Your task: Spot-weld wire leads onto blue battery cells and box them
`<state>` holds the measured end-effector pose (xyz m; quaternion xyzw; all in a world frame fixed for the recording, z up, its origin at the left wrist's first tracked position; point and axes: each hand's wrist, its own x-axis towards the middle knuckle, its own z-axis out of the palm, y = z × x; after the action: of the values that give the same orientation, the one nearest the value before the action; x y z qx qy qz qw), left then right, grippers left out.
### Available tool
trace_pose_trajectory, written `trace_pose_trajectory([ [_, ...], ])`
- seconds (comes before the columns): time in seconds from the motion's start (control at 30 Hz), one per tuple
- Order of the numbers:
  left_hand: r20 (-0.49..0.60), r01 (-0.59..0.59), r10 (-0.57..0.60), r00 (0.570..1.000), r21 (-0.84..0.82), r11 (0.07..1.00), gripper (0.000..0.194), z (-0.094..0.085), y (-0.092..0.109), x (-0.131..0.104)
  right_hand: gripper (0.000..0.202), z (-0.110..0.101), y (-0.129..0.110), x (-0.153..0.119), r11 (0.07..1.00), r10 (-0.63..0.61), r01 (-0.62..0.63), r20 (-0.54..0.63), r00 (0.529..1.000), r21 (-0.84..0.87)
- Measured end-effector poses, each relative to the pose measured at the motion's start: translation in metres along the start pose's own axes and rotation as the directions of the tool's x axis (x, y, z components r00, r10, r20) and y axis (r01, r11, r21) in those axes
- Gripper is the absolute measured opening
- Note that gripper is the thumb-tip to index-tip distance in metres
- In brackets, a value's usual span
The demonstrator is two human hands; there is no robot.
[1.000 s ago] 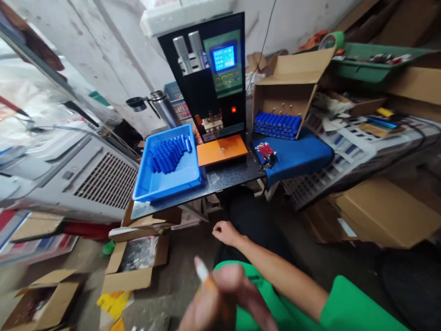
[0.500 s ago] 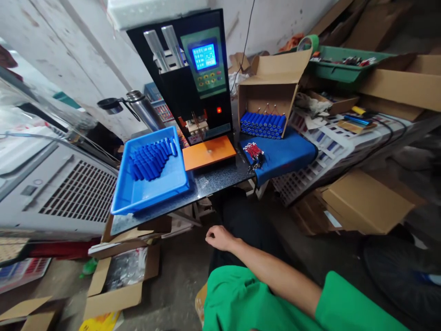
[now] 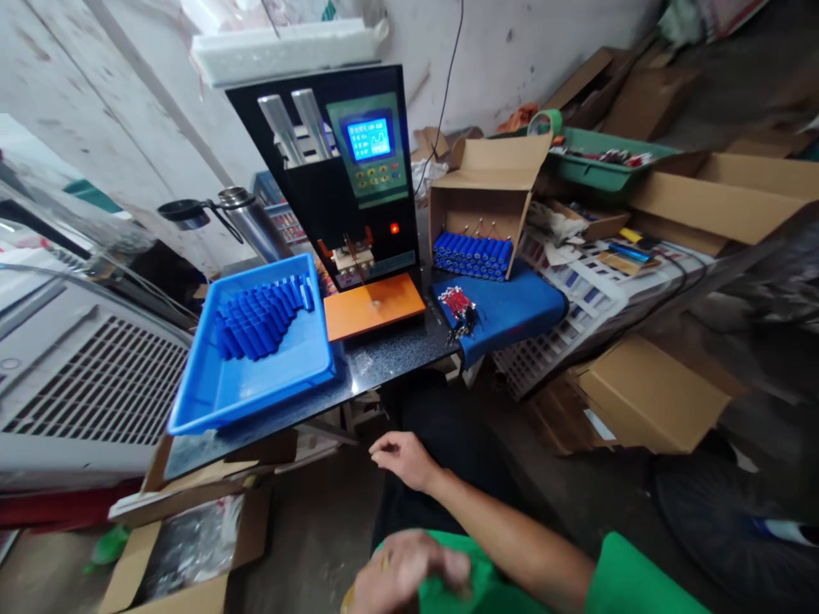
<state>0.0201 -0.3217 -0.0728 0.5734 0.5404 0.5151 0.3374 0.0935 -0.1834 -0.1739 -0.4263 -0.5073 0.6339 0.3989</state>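
Below the worktop [image 3: 384,362], the blurred left hand [image 3: 406,573] has re-entered view, half-curled, grip unclear; the right hand [image 3: 409,461], loosely open, looks empty. Neither reaches the worktop.

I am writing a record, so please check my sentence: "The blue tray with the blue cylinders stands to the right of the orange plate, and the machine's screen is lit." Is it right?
Not fully. The head view shows the blue tray with the blue cylinders to the left of the orange plate, not right. The machine's screen is lit, as you wrote.
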Motion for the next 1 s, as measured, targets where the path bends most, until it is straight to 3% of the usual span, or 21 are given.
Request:
trace_pose_trajectory([
  [0.07,0.047,0.061,-0.058,0.997,-0.071,0.996,0.037,0.006,-0.021,0.021,0.024,-0.029,-0.024,0.001,0.989,-0.006,0.01,-0.029,1.0,0.145],
  [0.17,0.101,0.334,-0.323,0.941,-0.13,0.933,0.045,0.017,-0.063,0.039,0.032,-0.089,-0.066,0.007,0.987,-0.078,0.101,-0.174,0.982,0.128],
  [0.23,0.096,0.481,-0.473,0.876,-0.096,0.871,0.057,0.025,-0.089,0.041,0.028,-0.132,-0.096,0.017,0.984,-0.174,0.174,-0.338,0.925,-0.03],
  [0.3,0.064,0.548,-0.544,0.837,-0.062,0.834,0.066,0.032,-0.108,0.041,0.024,-0.17,-0.123,0.034,0.942,-0.3,0.186,-0.453,0.84,-0.28],
  [0.37,0.041,0.552,-0.551,0.834,-0.034,0.833,0.07,0.036,-0.119,0.042,0.019,-0.199,-0.148,0.057,0.807,-0.455,0.156,-0.431,0.78,-0.57],
  [0.43,0.043,0.525,-0.525,0.85,0.008,0.851,0.07,0.038,-0.122,0.044,0.016,-0.216,-0.169,0.081,0.647,-0.53,0.108,-0.344,0.775,-0.755],
  [0.57,0.055,0.501,-0.502,0.863,0.04,0.865,0.071,0.037,-0.122,0.049,0.016,-0.221,-0.195,0.118,0.433,-0.459,-0.001,-0.222,0.86,-0.901],
  [0.77,0.026,0.542,-0.541,0.841,-0.037,0.84,0.071,0.035,-0.121,0.05,0.02,-0.207,-0.199,0.139,0.275,-0.288,-0.127,-0.208,0.935,-0.953],
  [0.87,0.033,0.553,-0.552,0.833,-0.054,0.832,0.071,0.034,-0.123,0.051,0.021,-0.205,-0.193,0.143,0.249,-0.274,-0.149,-0.217,0.937,-0.957],
  [1.0,0.025,0.554,-0.554,0.832,-0.038,0.831,0.072,0.033,-0.127,0.053,0.015,-0.208,-0.187,0.147,0.322,-0.31,-0.15,-0.254,0.916,-0.935],
])
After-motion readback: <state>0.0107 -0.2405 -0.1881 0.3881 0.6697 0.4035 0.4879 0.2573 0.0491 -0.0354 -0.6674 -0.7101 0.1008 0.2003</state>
